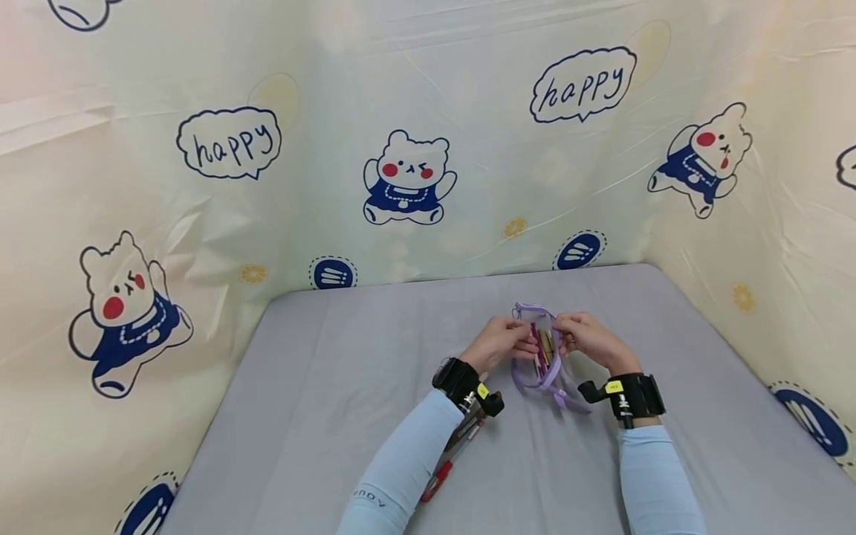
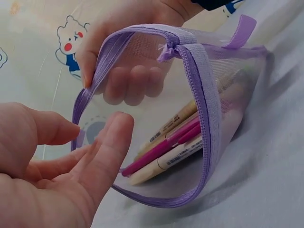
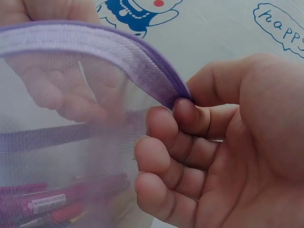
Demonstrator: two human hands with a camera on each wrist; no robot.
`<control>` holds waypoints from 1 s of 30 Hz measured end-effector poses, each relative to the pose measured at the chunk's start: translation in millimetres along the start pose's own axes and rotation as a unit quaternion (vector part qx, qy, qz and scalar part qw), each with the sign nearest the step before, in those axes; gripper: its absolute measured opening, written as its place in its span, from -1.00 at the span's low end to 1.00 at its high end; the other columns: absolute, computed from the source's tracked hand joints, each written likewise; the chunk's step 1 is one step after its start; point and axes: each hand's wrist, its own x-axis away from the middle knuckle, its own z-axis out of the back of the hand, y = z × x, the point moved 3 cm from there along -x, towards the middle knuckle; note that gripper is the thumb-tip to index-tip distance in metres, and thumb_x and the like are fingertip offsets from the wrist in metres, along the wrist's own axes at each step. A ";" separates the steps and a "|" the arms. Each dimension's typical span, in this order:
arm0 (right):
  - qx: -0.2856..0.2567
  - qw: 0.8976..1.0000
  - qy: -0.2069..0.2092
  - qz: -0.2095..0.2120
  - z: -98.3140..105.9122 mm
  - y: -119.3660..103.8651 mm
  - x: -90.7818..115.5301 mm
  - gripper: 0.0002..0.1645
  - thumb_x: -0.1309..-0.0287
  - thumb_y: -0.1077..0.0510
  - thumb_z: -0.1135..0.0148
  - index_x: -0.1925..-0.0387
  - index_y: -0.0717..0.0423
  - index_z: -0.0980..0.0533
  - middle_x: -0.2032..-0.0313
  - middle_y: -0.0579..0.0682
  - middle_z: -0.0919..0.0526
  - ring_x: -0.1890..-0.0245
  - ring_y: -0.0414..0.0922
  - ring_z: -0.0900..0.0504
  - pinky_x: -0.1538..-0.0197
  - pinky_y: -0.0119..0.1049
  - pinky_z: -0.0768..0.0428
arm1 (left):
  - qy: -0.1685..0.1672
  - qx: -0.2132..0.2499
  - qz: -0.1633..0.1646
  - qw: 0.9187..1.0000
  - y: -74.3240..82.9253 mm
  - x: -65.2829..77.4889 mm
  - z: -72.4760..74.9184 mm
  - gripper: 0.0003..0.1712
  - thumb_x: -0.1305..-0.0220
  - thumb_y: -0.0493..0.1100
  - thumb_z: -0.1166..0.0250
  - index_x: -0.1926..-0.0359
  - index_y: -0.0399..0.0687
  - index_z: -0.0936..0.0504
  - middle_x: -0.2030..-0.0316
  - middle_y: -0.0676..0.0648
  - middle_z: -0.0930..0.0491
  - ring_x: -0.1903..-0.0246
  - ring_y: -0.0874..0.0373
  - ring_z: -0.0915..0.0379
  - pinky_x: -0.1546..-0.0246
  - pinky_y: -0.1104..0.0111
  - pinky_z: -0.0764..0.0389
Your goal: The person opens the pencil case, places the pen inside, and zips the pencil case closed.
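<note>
Fingers (image 3: 187,116) of the right hand (image 1: 591,338) pinch a mesh pouch (image 2: 209,118) holding pens (image 2: 159,153).

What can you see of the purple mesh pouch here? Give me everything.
The pouch looks like sheer lilac mesh, with a purple zipper round its mouth and a small tab. It rests open on the gray surface, pens inside. The right-hand grip pinches its rim; the left-hand grip is at the mouth, whether pinching is unclear.

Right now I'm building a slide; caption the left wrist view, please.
Open mesh pouch with pens inside, right hand pinching its purple rim, left hand at the opening.
</note>
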 end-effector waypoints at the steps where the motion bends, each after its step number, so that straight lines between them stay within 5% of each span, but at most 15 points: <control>1: 0.001 1.000 0.001 0.000 -0.1 -0.5 0.2 -0.63 -0.47 0.10 0.04 0.42 0.28 -0.41 0.53 -0.08 -0.48 0.54 -0.20 -0.56 0.37 -0.28 -0.64 | 0.002 -0.004 -0.003 1.000 0.7 0.8 0.3 -0.59 -0.46 -0.23 -0.10 -0.20 -0.43 -0.46 0.11 -0.35 -0.66 0.41 0.15 -0.68 0.18 0.23 -0.72; 6: 0.004 1.000 0.005 0.002 -1.3 -3.1 1.3 -0.64 -0.47 0.08 0.03 0.44 0.18 -0.43 0.54 -0.10 -0.49 0.54 -0.20 -0.55 0.38 -0.29 -0.64 | 0.009 -0.065 -0.031 0.997 5.1 8.8 3.9 -0.62 -0.45 -0.22 -0.11 -0.14 -0.43 -0.48 0.15 -0.39 -0.65 0.45 0.17 -0.63 0.25 0.20 -0.73; 10: 0.005 1.000 0.004 0.000 -1.7 -2.4 1.6 -0.64 -0.47 0.09 0.05 0.44 0.20 -0.43 0.54 -0.10 -0.49 0.55 -0.20 -0.55 0.38 -0.27 -0.64 | 0.023 -0.185 -0.070 0.980 12.8 23.3 10.2 -0.71 -0.43 -0.23 -0.12 -0.03 -0.35 -0.52 0.27 -0.33 -0.67 0.52 0.10 -0.61 0.33 0.16 -0.72; 14: 0.008 1.000 0.003 -0.001 -1.8 -0.8 0.8 -0.63 -0.47 0.10 0.05 0.44 0.23 -0.42 0.54 -0.08 -0.49 0.55 -0.18 -0.56 0.37 -0.25 -0.64 | 0.048 -0.309 -0.104 0.944 20.6 43.2 19.2 -0.81 -0.44 -0.18 -0.12 0.06 -0.18 -0.55 0.34 -0.17 -0.67 0.48 0.08 -0.65 0.39 0.23 -0.70; 21: 0.015 1.000 0.000 0.001 -1.7 -0.4 0.0 -0.63 -0.47 0.08 0.05 0.46 0.19 -0.43 0.54 -0.06 -0.48 0.55 -0.18 -0.55 0.37 -0.22 -0.64 | 0.080 -0.469 -0.170 0.863 28.4 76.0 37.5 -0.86 -0.43 -0.18 -0.11 0.12 -0.08 -0.57 0.41 0.01 -0.64 0.51 0.33 -0.48 0.48 0.51 -0.44; 30: 0.018 1.000 0.007 -0.007 -2.5 -0.4 -0.3 -0.63 -0.47 0.10 0.06 0.47 0.19 -0.41 0.54 -0.05 -0.48 0.55 -0.18 -0.55 0.37 -0.26 -0.64 | 0.071 -0.568 -0.158 0.805 20.4 98.2 55.7 -0.77 -0.39 -0.15 -0.16 0.01 -0.13 -0.57 0.27 -0.04 -0.68 0.33 0.20 -0.58 0.35 0.46 -0.54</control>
